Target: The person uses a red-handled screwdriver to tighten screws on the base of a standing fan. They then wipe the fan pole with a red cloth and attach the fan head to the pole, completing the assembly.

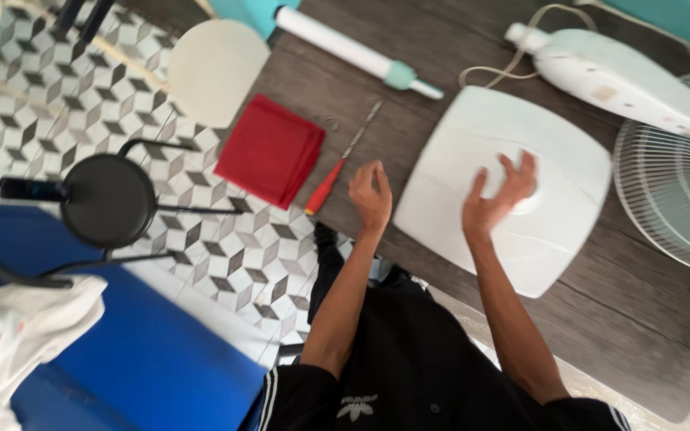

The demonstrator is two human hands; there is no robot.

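Now the right hand (498,194) hovers, fingers spread and blurred, over the middle of the white square fan base (505,187) lying flat on the dark wood-grain table (624,311); I cannot tell if it touches. Left of the base, the left hand (370,195) curls loosely, holding nothing, just beside a red-handled screwdriver (337,164). Farther left of the base lies a folded red cloth (269,149). Right of the base sits a white wire fan guard (672,183). Beyond the table, patterned grey-and-white floor tiles (241,255) and a black stool (109,199).
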